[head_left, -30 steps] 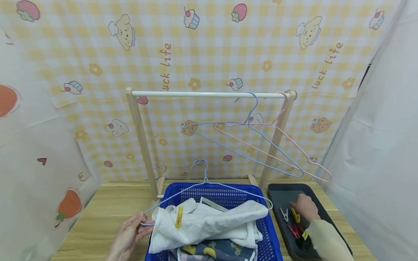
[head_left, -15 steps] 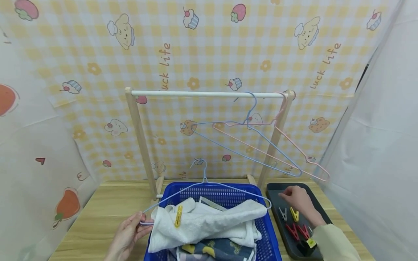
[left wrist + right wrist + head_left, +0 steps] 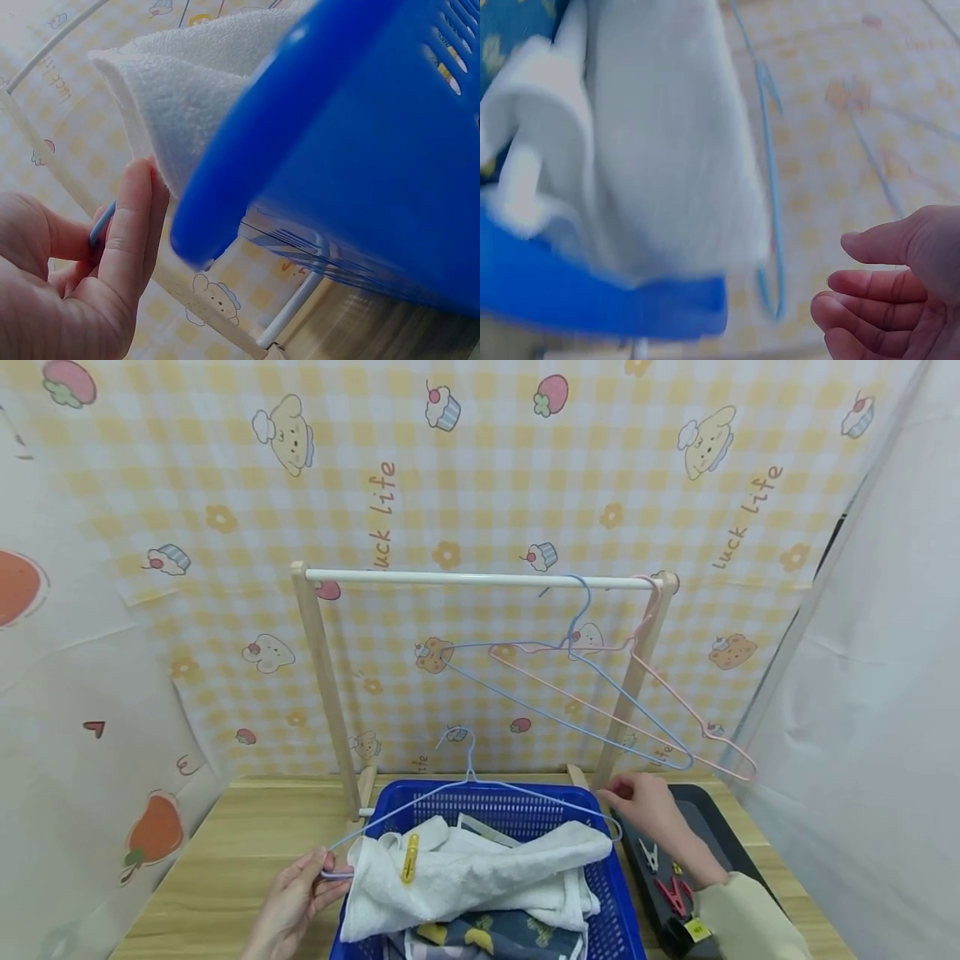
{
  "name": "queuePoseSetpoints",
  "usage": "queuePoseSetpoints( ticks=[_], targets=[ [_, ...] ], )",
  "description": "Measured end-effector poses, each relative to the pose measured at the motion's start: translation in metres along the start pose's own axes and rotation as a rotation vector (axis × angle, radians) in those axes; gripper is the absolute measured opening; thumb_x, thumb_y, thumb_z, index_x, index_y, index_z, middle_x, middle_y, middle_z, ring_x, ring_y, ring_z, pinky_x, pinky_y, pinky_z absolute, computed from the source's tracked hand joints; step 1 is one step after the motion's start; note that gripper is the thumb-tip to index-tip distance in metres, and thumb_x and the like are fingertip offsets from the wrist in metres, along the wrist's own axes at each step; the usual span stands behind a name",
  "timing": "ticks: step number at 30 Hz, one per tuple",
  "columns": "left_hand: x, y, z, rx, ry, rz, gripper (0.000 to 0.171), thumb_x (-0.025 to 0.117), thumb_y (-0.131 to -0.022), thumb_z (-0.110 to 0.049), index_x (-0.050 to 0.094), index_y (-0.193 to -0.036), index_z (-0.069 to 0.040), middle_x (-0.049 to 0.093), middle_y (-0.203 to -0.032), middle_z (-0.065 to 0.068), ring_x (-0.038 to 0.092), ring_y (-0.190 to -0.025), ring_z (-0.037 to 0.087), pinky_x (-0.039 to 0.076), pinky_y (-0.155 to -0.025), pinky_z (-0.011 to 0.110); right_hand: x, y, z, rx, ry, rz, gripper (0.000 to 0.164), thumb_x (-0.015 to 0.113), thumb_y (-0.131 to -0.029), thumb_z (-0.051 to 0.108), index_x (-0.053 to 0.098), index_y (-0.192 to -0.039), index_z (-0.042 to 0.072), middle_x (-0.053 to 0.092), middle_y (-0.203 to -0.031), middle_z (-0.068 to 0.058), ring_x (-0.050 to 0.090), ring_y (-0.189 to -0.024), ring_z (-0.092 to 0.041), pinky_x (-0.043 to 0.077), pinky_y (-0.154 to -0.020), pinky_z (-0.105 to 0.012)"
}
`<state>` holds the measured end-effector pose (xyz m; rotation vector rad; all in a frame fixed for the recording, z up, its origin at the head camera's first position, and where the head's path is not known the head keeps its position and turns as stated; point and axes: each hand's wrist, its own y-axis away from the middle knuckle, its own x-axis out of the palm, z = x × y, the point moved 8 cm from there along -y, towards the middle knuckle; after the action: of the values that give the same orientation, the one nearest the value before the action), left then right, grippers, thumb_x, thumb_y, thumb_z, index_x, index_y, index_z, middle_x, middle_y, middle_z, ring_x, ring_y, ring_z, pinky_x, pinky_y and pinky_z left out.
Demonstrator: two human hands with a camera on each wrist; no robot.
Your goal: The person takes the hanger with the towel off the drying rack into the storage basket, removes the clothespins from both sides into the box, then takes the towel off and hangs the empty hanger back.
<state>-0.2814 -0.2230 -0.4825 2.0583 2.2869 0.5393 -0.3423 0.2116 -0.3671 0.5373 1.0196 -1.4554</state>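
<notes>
At the basket's left, my left hand (image 3: 288, 902) pinches the left end of a light blue wire hanger (image 3: 472, 773) between thumb and fingers. A white towel (image 3: 480, 877) is draped over the hanger's lower part, with a yellow clothespin (image 3: 409, 857) clipped on its left side. The hanger and towel lie over a blue plastic basket (image 3: 630, 910). My right hand (image 3: 651, 810) is over the tray's left edge, close to the hanger's right end. In the right wrist view, the right hand's fingers (image 3: 877, 311) are loosely bent, thumb apart, nothing between them.
A black tray (image 3: 720, 827) on the right holds a grey clothespin (image 3: 649, 857), a red clothespin (image 3: 675, 893) and others partly hidden. A rack bar (image 3: 420, 578) behind carries a blue hanger (image 3: 581, 610) and a pink hanger (image 3: 667, 683). Patterned cloth (image 3: 510, 935) lies in the basket.
My right hand has risen from among the clothespins in the tray and moved left toward the basket. The left hand, hanger and towel have stayed in place.
</notes>
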Motion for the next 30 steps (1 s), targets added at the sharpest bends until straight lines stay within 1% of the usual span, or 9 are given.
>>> queuePoseSetpoints(
  ticks=[2,8,17,21,25,28,30],
  targets=[
    [0.000,0.000,0.000,-0.001,0.007,0.005,0.035,0.031,-0.104,-0.015,0.052,-0.077,-0.007,0.065,-0.075,0.001,0.065,-0.069,0.007,0.057,-0.072,0.021,0.004,-0.002,0.014,-0.030,-0.016,0.011,0.010,0.070,-0.084,0.013,0.068,-0.080,0.005,0.060,-0.066,0.001,0.050,-0.056,-0.010,0.044,-0.048,-0.021],
    [-0.001,0.001,0.000,0.010,0.014,0.005,0.035,0.032,-0.104,-0.016,0.053,-0.078,-0.007,0.065,-0.075,0.001,0.065,-0.069,0.007,0.057,-0.071,0.021,0.018,-0.006,0.050,-0.135,-0.065,0.048,0.007,0.071,-0.084,0.012,0.068,-0.081,0.006,0.063,-0.070,0.003,0.055,-0.060,-0.007,0.048,-0.053,-0.020],
    [-0.001,-0.001,0.001,0.014,0.014,-0.004,0.034,0.031,-0.104,-0.014,0.051,-0.078,-0.008,0.064,-0.076,0.002,0.066,-0.070,0.008,0.057,-0.072,0.021,0.043,-0.010,0.082,-0.264,-0.114,0.103,0.007,0.070,-0.084,0.013,0.069,-0.080,0.008,0.061,-0.068,0.006,0.054,-0.059,-0.003,0.049,-0.053,-0.017],
    [-0.002,-0.001,0.001,0.007,0.014,-0.023,0.034,0.031,-0.104,-0.014,0.051,-0.077,-0.008,0.064,-0.075,0.003,0.066,-0.070,0.009,0.057,-0.072,0.022,0.061,-0.010,0.105,-0.323,-0.166,0.176,0.009,0.069,-0.086,0.016,0.068,-0.080,0.009,0.062,-0.069,0.006,0.053,-0.058,-0.002,0.048,-0.052,-0.018],
    [-0.002,0.000,0.000,0.006,0.011,-0.044,0.034,0.032,-0.104,-0.013,0.051,-0.077,-0.007,0.064,-0.075,0.004,0.066,-0.069,0.010,0.057,-0.072,0.023,0.082,-0.005,0.133,-0.367,-0.216,0.277,0.010,0.067,-0.088,0.017,0.068,-0.082,0.010,0.063,-0.071,0.004,0.054,-0.059,-0.002,0.048,-0.052,-0.018],
    [-0.001,0.001,0.000,0.009,0.014,-0.051,0.034,0.032,-0.104,-0.013,0.051,-0.077,-0.006,0.065,-0.074,0.004,0.066,-0.069,0.011,0.057,-0.071,0.024,0.097,-0.001,0.154,-0.409,-0.238,0.338,0.012,0.066,-0.089,0.021,0.068,-0.089,0.009,0.064,-0.074,0.003,0.055,-0.061,-0.001,0.049,-0.055,-0.017],
    [-0.001,0.001,0.000,0.014,0.017,-0.045,0.034,0.032,-0.104,-0.013,0.051,-0.077,-0.006,0.065,-0.074,0.004,0.066,-0.069,0.011,0.057,-0.071,0.024,0.108,0.002,0.165,-0.438,-0.243,0.377,0.019,0.066,-0.089,0.025,0.068,-0.096,0.007,0.064,-0.079,0.002,0.055,-0.064,0.000,0.049,-0.057,-0.015]
  ],
)
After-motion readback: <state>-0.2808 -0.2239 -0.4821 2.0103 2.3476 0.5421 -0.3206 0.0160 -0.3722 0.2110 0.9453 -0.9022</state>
